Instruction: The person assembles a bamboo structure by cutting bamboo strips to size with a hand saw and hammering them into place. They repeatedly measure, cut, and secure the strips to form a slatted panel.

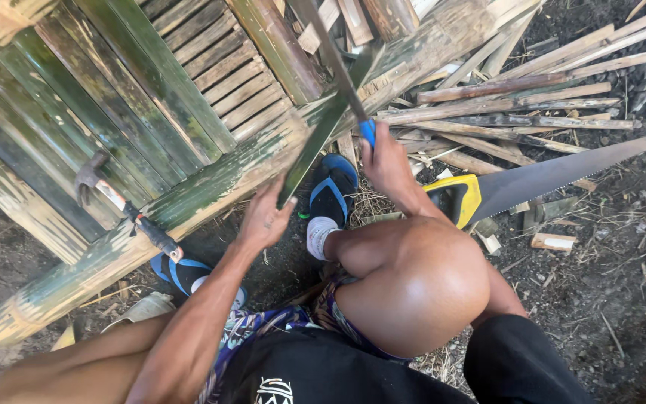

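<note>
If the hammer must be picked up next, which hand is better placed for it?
Probably the left. The left hand holds the green bamboo strip on the same side as the hammer, which lies on the bamboo frame. The right hand grips the blue-handled knife, farther away.

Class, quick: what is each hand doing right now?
Left hand: closed on the long green bamboo strip, near its lower end.
Right hand: closed on the blue-handled long blade.
</note>
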